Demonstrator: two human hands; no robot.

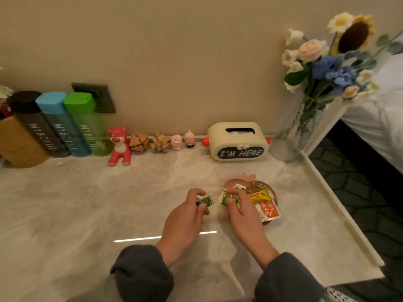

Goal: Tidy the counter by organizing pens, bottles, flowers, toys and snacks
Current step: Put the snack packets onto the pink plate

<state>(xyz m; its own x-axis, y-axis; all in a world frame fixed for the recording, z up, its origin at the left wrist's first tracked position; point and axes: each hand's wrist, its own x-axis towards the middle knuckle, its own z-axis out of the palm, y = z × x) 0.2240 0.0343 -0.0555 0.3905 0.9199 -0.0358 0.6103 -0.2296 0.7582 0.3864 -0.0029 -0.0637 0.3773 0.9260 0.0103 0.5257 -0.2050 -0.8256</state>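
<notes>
My left hand [185, 216] pinches a small green snack packet [206, 200] just above the marble counter. My right hand [242, 216] grips another green snack packet [224, 198] at the left edge of a pink plate [231, 183]. On the plate lie a yellow snack packet [259, 196] and an orange one [269, 211]. Against the wall stand three bottles, black [37, 125], blue [63, 125] and green [89, 123]. A row of toys follows: a red bear [118, 146], two wooden puzzles [139, 142] [161, 142] and two small figurines [176, 142] [190, 139].
A cream tissue box [237, 141] reading "I'M HERE" sits by the wall. A glass vase [292, 136] with crocheted flowers [327, 59] stands at the counter's back right corner. A brown container [19, 144] is at far left. The counter edge [340, 214] runs along the right.
</notes>
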